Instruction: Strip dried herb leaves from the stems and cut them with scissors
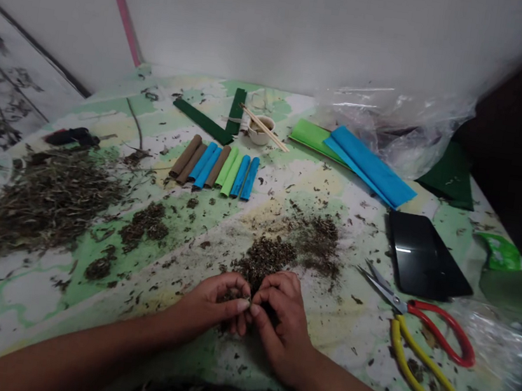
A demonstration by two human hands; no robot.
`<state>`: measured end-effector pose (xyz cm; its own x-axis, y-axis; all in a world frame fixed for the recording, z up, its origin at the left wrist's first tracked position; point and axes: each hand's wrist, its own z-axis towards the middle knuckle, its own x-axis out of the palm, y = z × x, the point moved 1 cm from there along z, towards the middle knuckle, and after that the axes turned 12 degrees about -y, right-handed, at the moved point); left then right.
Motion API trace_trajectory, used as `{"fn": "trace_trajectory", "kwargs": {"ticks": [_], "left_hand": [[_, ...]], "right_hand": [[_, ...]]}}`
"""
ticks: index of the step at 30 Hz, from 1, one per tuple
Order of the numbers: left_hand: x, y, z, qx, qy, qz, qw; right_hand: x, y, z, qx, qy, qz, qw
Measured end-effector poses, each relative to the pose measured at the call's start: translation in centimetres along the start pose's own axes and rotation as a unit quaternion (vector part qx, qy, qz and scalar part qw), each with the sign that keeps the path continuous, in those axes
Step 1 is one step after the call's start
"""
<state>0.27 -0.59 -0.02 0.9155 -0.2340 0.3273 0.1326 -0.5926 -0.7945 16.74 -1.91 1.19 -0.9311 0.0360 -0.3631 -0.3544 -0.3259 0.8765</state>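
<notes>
My left hand (222, 301) and my right hand (283, 326) meet fingertip to fingertip at the near middle of the table. Both are closed in a pinch on a bit of dried plant matter (249, 302), mostly hidden by the fingers. Just beyond them lies a heap of crumbled dried leaf (266, 257), with a finer, dark scatter (319, 245) to its right. Farther back, several short rolled paper tubes (214, 167) in brown, blue and light green lie side by side in a row.
Dried stalks (49, 199) are piled at left. A small white cup (260, 130) carries wooden sticks; folded blue paper (370, 167) lies right of it. Scissors with red and yellow handles (426, 361) lie open at right, near a black phone or tablet (426, 256) and plastic wrap (395, 123).
</notes>
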Motion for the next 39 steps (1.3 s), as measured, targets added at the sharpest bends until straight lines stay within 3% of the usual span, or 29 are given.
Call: {"fn": "trace_trajectory", "kwargs": {"ticks": [11, 18, 27, 39], "left_hand": [[-0.07, 0.13, 0.17, -0.006, -0.009, 0.005, 1.000], [-0.18, 0.09, 0.03, -0.009, -0.005, 0.022, 1.000], [-0.18, 0.07, 0.04, -0.025, -0.006, -0.027, 0.999], [-0.13, -0.15, -0.06, -0.015, -0.013, 0.045, 0.999]], "right_hand": [[-0.29, -0.09, 0.03, 0.013, -0.022, 0.019, 0.999], [-0.07, -0.09, 0.10, -0.016, -0.024, 0.021, 0.999], [-0.10, -0.19, 0.17, -0.002, -0.043, 0.014, 0.999], [0.05, -0.18, 0.03, -0.027, -0.042, -0.015, 0.999]]}}
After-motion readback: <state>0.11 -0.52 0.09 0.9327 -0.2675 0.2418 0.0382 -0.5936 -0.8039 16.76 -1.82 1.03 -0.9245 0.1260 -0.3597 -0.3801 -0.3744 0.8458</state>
